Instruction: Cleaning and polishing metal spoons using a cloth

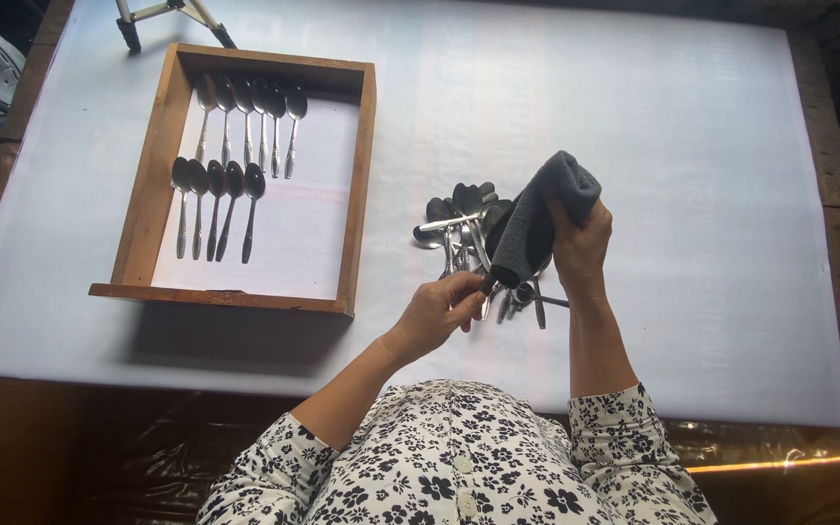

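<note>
White table (692,194): left hand (437,313) pinches spoon handle (486,284), raised right hand (580,243) grips grey cloth (537,219).

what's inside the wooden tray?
The wooden tray holds two rows of spoons on a white liner: five in the back row and four in the front row. The liner's near half is bare. Nothing in the tray is covered.

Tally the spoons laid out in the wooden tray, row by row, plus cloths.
Spoons, top row: 6
Spoons, bottom row: 4
Dark grey cloth: 1
Wooden tray: 1
Total: 12
The loose cutlery pile overlaps too much to count.
</note>
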